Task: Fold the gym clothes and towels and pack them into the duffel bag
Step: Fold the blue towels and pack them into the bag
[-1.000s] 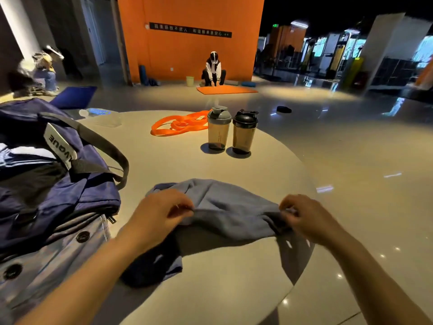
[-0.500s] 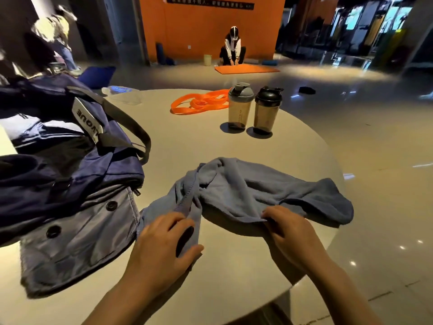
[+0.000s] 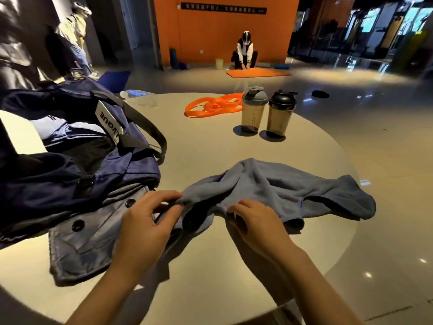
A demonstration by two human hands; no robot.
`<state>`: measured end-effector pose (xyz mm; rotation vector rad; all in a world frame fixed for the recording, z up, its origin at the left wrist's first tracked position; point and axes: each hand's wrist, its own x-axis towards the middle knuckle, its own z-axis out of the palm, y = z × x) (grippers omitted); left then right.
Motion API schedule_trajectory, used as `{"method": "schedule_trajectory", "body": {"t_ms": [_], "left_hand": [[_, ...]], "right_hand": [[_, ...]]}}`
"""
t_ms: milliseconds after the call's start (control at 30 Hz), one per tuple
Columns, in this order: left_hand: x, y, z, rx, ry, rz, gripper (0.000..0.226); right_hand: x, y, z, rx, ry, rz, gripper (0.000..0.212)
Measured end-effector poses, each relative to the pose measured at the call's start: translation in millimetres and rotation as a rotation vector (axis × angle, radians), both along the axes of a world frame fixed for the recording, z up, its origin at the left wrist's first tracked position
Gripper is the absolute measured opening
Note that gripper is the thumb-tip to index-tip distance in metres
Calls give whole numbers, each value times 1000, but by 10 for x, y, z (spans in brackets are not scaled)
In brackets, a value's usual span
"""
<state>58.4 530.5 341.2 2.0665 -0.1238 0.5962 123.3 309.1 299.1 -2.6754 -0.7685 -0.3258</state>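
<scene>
The duffel bag (image 3: 70,165) is cut off at the left edge. Wall sign (image 3: 223,7) lettering is blurred, illegible. The towel (image 3: 281,191) hides the right hand's (image 3: 255,221) fingertips.

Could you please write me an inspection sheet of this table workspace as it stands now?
Surface: round pale table.
Job's things: crumpled blue-grey terry towel; open navy fabric duffel bag, clothes inside; grey buttoned garment beside it.
Clutter: two upright smoky plastic shaker bottles, orange resistance bands, lying clear water bottle.
Grippers: left hand and right hand pinch the towel.
Cables: nothing seen.
Surroundings: orange wall, person crouching by an orange floor mat.
</scene>
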Motion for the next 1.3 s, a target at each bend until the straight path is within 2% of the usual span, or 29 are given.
{"method": "schedule_trajectory", "body": {"t_ms": [67, 133, 200, 233, 333, 367, 400, 467, 533, 600, 667, 733, 767, 867, 967, 1100, 1167, 1200, 1300], "left_hand": [[100, 168, 128, -2, -24, 45, 19], [283, 323, 259, -10, -39, 81, 19], [582, 444, 343, 42, -58, 130, 17], [763, 483, 359, 104, -35, 160, 18], [1122, 444, 246, 436, 129, 223, 27], [1135, 384, 154, 507, 135, 202, 30], [1082, 310, 61, 531, 126, 146, 32], [792, 158, -71, 498, 115, -61, 34], [454, 82, -213, 521, 142, -265, 42], [207, 61, -374, 668, 99, -318, 36], [95, 46, -515, 741, 37, -288, 28], [92, 41, -587, 701, -17, -262, 22], [113, 41, -585, 679, -36, -244, 19], [209, 82, -452, 518, -34, -134, 16], [271, 145, -206, 279, -29, -15, 15], [219, 368, 53, -25, 33, 11, 24], [168, 527, 137, -82, 8, 45, 21], [141, 604, 174, -91, -7, 72, 19], [60, 813, 324, -109, -79, 166, 24]], "right_hand": [[24, -42, -46, 108, -12, -24, 4], [0, -221, -100, 187, 12, 12, 19], [-56, -433, -86, 142, 58, 0, 17], [-80, -539, -103, 103, 67, -32, 5], [-218, -687, -106, 68, 128, -130, 67], [-266, -687, -89, 45, 152, -138, 67], [-306, -671, -67, 36, 171, -132, 57], [-344, -651, -79, 35, 158, -128, 45], [-351, -646, -108, 28, 152, -151, 42], [-341, -611, -136, 44, 147, -160, 56], [-317, -576, -191, 81, 136, -187, 89], [-308, -499, -196, 82, 78, -197, 97], [-323, -442, -169, 71, 75, -191, 90], [-389, -297, -142, 21, 113, -154, 48], [-465, -86, -127, 6, 19, -140, 41], [-558, 272, -160, 15, 5, -2, 39], [-599, 420, -177, -10, -22, 93, 21], [-616, 469, -157, -6, -42, 144, 19], [-625, 581, 46, 86, 16, 210, 41]]}}
